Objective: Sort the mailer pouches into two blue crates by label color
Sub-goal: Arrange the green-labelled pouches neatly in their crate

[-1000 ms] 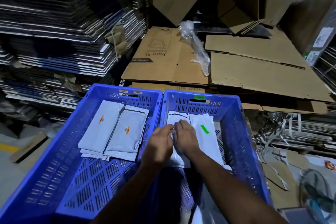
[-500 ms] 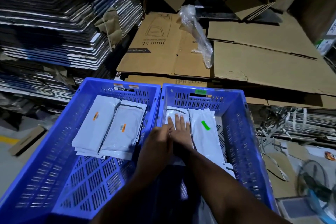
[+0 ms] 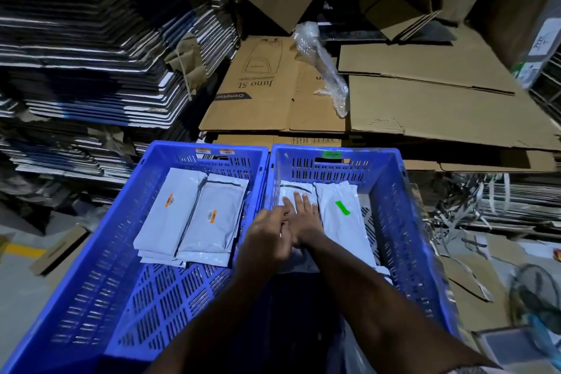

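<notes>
Your sorting looks well along — the left crate (image 3: 91, 267) holds orange-label pouches (image 3: 194, 218) stacked toward its far end, and the right crate (image 3: 403, 222) holds a green-label pouch (image 3: 343, 222) beside the white pouch (image 3: 291, 191) you are settling at its far-left corner. Your right hand (image 3: 305, 215) lies flat on that pouch, fingers straight and spread, pressing it down; your left hand (image 3: 267, 237) sits just beside it with fingers loosely curled, gripping nothing I can see. A second ago both hands were bunched over the pouch; since then the right has flattened out. Whether more pouches remain — I cannot tell.
</notes>
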`<state>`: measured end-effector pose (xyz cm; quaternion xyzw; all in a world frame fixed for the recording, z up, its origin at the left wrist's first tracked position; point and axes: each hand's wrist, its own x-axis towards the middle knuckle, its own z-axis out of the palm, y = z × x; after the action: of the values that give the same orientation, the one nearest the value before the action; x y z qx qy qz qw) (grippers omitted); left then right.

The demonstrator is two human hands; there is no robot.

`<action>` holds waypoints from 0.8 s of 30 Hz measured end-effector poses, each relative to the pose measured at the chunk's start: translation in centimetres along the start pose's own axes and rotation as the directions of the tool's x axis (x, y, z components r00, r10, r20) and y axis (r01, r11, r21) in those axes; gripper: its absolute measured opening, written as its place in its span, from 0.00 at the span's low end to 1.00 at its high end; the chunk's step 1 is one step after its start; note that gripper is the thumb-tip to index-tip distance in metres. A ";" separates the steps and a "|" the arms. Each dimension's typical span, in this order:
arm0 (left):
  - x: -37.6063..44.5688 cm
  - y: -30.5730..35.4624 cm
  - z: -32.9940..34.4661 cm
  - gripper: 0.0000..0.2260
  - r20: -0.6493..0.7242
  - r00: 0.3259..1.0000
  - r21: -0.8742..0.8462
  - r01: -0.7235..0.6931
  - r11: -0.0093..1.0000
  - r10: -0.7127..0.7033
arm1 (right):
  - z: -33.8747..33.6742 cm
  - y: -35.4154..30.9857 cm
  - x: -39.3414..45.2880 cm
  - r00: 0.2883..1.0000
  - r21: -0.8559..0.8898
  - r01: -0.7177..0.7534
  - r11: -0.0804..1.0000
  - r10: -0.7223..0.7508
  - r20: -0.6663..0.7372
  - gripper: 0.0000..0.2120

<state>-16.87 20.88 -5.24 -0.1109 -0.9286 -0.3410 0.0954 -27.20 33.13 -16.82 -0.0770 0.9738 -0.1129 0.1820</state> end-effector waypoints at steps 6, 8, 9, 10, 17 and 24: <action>0.2 0.3 -0.3 0.11 0.051 0.998 0.120 0.034 0.992 -0.041 | -4.4 1.6 -4.0 0.987 0.289 0.105 0.952 -0.066 -0.143 0.27; 0.2 1.0 -0.4 0.12 0.078 0.996 0.229 0.030 0.973 -0.049 | -5.5 2.5 -7.0 0.977 0.338 0.104 0.935 -0.032 -0.213 0.25; 0.1 1.3 -0.5 0.12 0.107 0.994 0.314 -0.015 0.949 -0.020 | -5.8 3.0 -8.5 0.971 0.376 0.090 0.922 0.003 -0.239 0.23; 0.0 1.8 -0.5 0.12 0.171 0.985 0.415 -0.095 0.905 0.025 | -5.9 3.6 -10.0 0.967 0.421 0.074 0.904 0.039 -0.253 0.21; -4.5 6.0 5.9 0.15 0.622 0.713 0.450 0.014 0.893 -0.325 | -3.4 7.2 -21.8 0.883 0.680 0.012 0.733 0.311 -0.351 0.12; -9.0 8.7 11.0 0.14 0.758 0.557 0.201 0.297 0.934 -0.340 | -2.0 7.2 -26.2 0.759 0.790 0.012 0.613 0.508 -0.407 0.09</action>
<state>-7.02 33.27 -10.47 -0.0760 -0.8890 -0.2467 -0.3784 -4.53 45.43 -7.97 0.1896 0.8411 -0.4957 -0.1044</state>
